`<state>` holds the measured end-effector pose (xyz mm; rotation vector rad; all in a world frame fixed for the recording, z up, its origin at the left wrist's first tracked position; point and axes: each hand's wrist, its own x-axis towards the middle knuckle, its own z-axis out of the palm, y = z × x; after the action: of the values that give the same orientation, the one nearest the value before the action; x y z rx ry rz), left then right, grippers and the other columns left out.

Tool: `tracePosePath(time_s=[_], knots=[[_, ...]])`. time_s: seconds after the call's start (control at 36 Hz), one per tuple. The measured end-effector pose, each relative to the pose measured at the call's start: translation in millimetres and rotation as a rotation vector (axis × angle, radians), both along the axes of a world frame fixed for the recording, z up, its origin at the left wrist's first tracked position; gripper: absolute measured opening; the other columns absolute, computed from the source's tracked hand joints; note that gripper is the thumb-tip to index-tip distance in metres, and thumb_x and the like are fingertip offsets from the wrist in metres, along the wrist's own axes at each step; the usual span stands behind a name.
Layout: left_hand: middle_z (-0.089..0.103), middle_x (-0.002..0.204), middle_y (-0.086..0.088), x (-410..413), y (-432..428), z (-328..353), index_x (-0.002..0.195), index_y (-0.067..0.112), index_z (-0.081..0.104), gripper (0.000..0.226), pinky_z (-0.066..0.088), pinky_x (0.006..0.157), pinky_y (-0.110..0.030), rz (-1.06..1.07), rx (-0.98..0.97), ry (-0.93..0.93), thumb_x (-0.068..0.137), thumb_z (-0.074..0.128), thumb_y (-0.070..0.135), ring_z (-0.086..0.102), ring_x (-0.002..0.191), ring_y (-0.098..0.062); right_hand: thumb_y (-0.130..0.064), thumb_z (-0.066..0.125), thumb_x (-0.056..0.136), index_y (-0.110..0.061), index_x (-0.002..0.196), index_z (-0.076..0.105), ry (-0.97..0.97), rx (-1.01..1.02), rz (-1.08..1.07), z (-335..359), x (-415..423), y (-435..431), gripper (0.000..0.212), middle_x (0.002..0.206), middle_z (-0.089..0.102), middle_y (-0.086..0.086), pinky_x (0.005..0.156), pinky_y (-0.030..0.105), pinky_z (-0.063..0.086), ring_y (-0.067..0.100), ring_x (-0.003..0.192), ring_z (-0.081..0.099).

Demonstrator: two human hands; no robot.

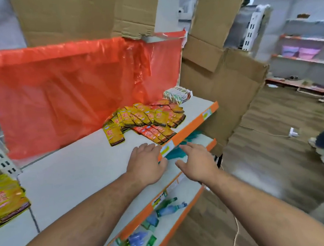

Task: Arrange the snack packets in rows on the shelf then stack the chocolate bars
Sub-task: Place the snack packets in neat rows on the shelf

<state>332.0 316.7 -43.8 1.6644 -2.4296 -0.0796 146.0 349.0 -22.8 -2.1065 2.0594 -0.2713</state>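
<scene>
No print can be read: the snack packets (147, 120) carry a red-and-white block of lettering, too blurred to make out, and the tags on the orange front strip of the shelf (79, 169) are just as unclear. The packets are flat sachets, mostly yellow with a dark bottom band and some red, lying in a loose overlapping heap toward the far end of the shelf. One yellow one lies a little apart on the near side. The chocolate bars (177, 95) (pale wrappers, in a small stack) sit at the far end of the shelf, just beyond the heap.

The left hand (147, 163) lies palm down at the front edge of the shelf with fingers relaxed and nothing in them. The right hand (198, 163) hangs just off that edge, fingers spread and straight, holding nothing.

An orange plastic sheet (66, 92) hangs behind the shelf. More yellow packets (3, 201) are cut off at its near left end, and the bottles (170, 208) on the level below are blurred.
</scene>
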Motion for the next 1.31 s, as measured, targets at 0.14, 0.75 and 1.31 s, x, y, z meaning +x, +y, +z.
tracePosePath(time_s=[0.14, 0.75, 1.31], knots=[[0.053, 0.141, 0.000, -23.2, -16.6, -2.0, 0.142, 0.024, 0.046, 0.061, 0.031, 0.110, -0.039, 0.051, 0.006, -0.021, 0.091, 0.030, 0.053, 0.043, 0.130, -0.024, -0.049, 0.057, 0.094, -0.022, 0.151, 0.039, -0.032, -0.011, 0.060, -4.0, -25.4, -31.4, 0.065, 0.156, 0.037, 0.003, 0.116, 0.038, 0.032, 0.026, 0.144, 0.030], [0.064, 0.093, -0.004, -44.3, -139.8, -38.9, 0.090, 0.018, 0.056, 0.032, 0.048, 0.072, -0.036, 0.479, 0.076, 0.419, 0.087, 0.057, 0.050, 0.058, 0.093, -0.027, -0.040, 0.056, 0.095, -0.010, 0.112, 0.067, -0.127, 0.042, 0.068, -21.9, -25.1, -187.3, 0.036, 0.110, 0.068, 0.007, 0.082, 0.038, 0.052, 0.029, 0.105, 0.062], [0.064, 0.116, -0.007, -61.9, -129.2, -42.4, 0.120, 0.014, 0.048, 0.047, 0.047, 0.085, -0.037, 0.930, 0.112, 0.515, 0.080, 0.068, 0.029, 0.060, 0.108, -0.031, -0.063, 0.072, 0.077, -0.009, 0.108, 0.059, -0.200, 0.224, 0.193, -35.6, 3.2, -222.7, 0.063, 0.104, 0.067, 0.006, 0.067, 0.033, 0.042, 0.031, 0.097, 0.065]])
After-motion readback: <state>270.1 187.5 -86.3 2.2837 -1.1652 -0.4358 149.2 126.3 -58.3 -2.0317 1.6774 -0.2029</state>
